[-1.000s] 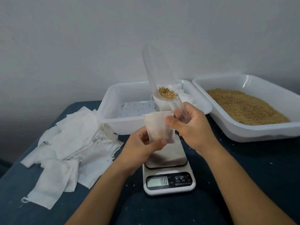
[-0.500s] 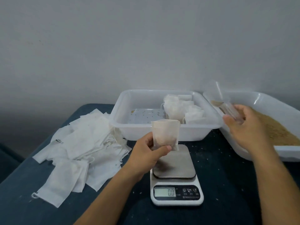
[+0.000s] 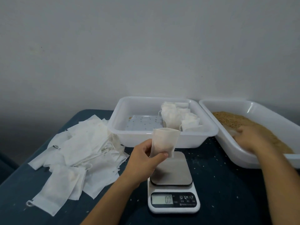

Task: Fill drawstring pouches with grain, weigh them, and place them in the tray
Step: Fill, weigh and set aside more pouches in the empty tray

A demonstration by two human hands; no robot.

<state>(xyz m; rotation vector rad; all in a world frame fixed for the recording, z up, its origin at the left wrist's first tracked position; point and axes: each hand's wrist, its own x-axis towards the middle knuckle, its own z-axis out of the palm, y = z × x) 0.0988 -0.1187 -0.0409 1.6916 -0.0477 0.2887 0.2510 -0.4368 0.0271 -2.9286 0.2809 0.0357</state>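
Holding a pouch (image 3: 164,143) upright above the far edge of the scale (image 3: 172,182), the left hand (image 3: 146,161) pinches its lower part between thumb and curled fingers; the mouth at the top stands open, and the cloth looks darker low down, so some grain seems to be inside already. It hangs clear of the steel platform, and the display (image 3: 162,199) reads zero, so this pouch has not been weighed.

Off to the side, the right hand (image 3: 250,138) is down in the bin (image 3: 243,153), on the grain (image 3: 240,120) near the front wall. It is blurred; something pale and clear lies at its fingertips, perhaps a scoop, but whether the fingers are curled round it or lie loose I cannot tell.

Beyond the scale sits the tray (image 3: 162,138), touching the bin along one side. A cluster of filled pouches (image 3: 177,118) stands in its far right corner, several of them, though the exact count is hard to make out; the rest of the floor is bare but for a few stray grains.

On the left of the blue table (image 3: 227,184) lies a loose heap of flat pouches (image 3: 78,146), many in number, and spilled grains dot the surface round the scale.

My judgement: the job is early. A handful are done, one is mid-fill, and it likely needs topping up, drawing shut, weighing and setting beside the others. The large heap is all left to do.
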